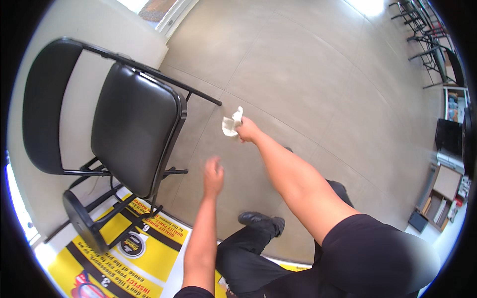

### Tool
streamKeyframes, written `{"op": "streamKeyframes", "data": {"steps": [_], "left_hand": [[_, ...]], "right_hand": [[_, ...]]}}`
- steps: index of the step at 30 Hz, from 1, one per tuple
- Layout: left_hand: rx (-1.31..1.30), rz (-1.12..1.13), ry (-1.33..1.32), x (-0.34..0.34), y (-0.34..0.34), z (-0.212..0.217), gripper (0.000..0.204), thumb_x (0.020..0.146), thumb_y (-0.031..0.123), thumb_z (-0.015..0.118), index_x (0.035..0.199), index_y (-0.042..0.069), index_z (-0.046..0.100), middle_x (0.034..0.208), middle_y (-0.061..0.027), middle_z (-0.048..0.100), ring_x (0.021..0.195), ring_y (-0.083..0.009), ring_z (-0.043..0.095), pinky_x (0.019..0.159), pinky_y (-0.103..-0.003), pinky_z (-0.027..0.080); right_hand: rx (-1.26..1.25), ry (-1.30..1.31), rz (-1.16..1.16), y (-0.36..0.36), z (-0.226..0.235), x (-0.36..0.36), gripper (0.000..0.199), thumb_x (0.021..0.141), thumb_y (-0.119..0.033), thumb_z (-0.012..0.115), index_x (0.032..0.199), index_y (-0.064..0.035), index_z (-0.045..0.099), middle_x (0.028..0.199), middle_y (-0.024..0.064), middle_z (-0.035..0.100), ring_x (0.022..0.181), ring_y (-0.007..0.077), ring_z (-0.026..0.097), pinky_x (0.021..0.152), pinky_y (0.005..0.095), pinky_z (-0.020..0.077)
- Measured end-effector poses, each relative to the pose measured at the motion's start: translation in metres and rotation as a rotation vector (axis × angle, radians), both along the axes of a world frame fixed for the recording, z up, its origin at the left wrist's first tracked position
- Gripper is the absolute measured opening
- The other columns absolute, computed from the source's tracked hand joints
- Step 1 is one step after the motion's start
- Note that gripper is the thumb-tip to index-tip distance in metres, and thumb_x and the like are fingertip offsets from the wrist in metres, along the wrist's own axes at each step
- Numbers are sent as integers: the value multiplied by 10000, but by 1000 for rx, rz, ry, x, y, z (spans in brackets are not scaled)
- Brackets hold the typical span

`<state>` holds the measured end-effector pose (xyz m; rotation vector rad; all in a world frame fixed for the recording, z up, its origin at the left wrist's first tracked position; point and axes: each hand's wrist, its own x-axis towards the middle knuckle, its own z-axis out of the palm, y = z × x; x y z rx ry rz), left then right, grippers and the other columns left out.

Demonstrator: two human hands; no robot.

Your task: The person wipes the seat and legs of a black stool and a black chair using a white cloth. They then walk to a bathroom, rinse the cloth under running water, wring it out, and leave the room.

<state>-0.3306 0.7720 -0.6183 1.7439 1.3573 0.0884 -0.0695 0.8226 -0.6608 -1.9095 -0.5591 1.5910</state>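
My right hand (247, 130) reaches out over the floor, closed around a crumpled white cloth (230, 125); whether it is fabric or paper I cannot tell. Part of the cloth sticks out past the fingers on the left and top. My left hand (213, 175) hangs in the air lower and to the left, apart from the cloth, and motion smears its fingers. Left of both hands stands a black folding chair (134, 129) with a padded seat and backrest. Neither hand touches it.
Grey tiled floor (298, 74) spreads ahead. Below the chair lies a yellow, black and white printed banner (159, 238). Chairs and tables (427, 47) line the far right, near a wooden box of small items (439, 198). My shoe (263, 221) is below my hands.
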Motion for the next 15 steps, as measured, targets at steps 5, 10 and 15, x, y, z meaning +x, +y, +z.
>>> {"op": "streamKeyframes", "data": {"steps": [5, 10, 15], "left_hand": [[-516, 166, -54, -8, -139, 90, 351, 1004, 158, 603, 1321, 6, 625, 1083, -124, 766, 976, -235, 713, 879, -352, 558], [-919, 524, -182, 44, -141, 225, 386, 1075, 229, 532, 1385, 1, 563, 1211, -118, 724, 1065, -198, 698, 921, -344, 546], [-1169, 857, -479, 114, -101, 354, 601, 1097, 557, 348, 1378, 70, 561, 1297, -122, 662, 1133, -247, 666, 960, -406, 538]], "right_hand": [[-124, 84, -25, -114, 112, 55, 402, 911, -143, 565, 1282, 11, 579, 859, 153, 698, 542, 224, 647, 506, 380, 534], [-232, 337, 210, -193, 250, 62, 359, 919, -175, 612, 1242, -21, 621, 819, 81, 672, 548, 149, 615, 507, 342, 518], [-153, 670, 214, -200, 398, 41, 459, 958, -209, 663, 1376, -54, 557, 879, 47, 672, 684, 97, 634, 622, 291, 549]]}}
